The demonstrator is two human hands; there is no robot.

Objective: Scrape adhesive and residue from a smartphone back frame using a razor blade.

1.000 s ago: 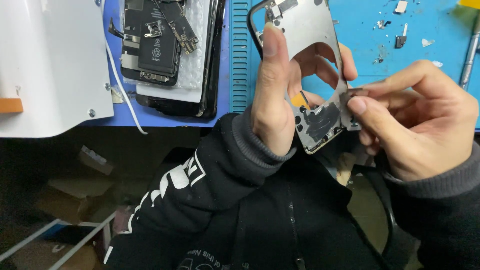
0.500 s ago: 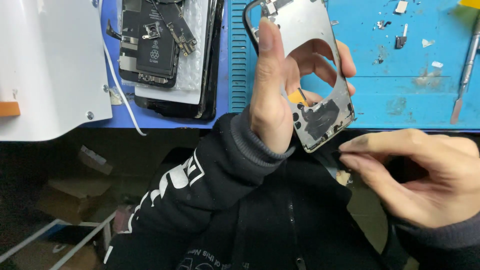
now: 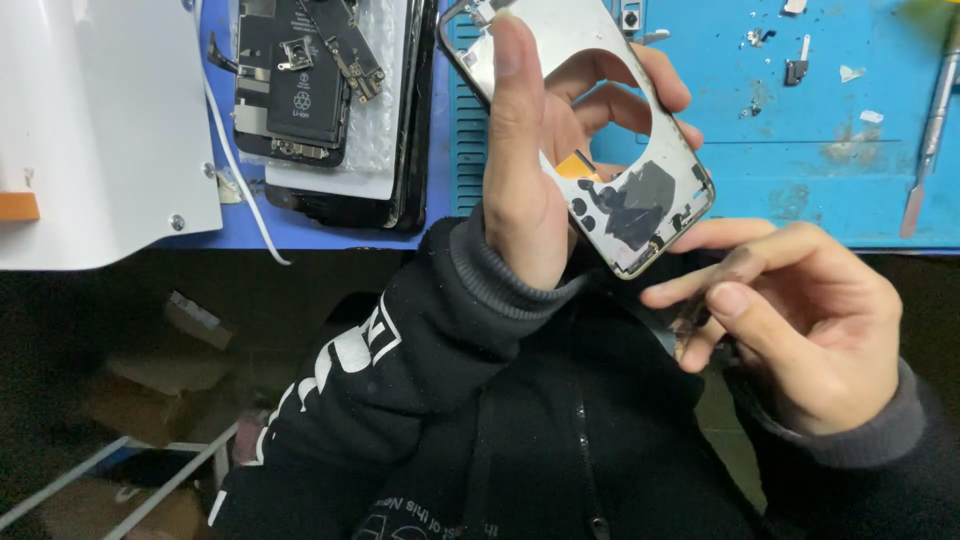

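My left hand [image 3: 525, 190] is raised over the blue mat [image 3: 800, 170] and grips a bare silver phone housing [image 3: 655, 205]. The housing has a large round cutout, through which my fingers show, and dark patches near its lower end. My right hand [image 3: 800, 330] is just below the housing's lower right corner, forefinger stretched toward that corner. Thumb and fingers pinch what looks like a small dark piece [image 3: 700, 325], too small to make out. Both sleeves are dark with grey cuffs.
A stack of opened phones [image 3: 320, 100] with a black battery lies on the blue surface at upper left, beside a white device [image 3: 100, 130] and a white cable [image 3: 240, 190]. A metal pry tool [image 3: 930, 130] and small loose parts [image 3: 795, 70] lie on the mat's right side.
My right hand left the housing's right edge, dropped down and away, then came back up toward its lower corner. The left hand has kept the housing almost still.
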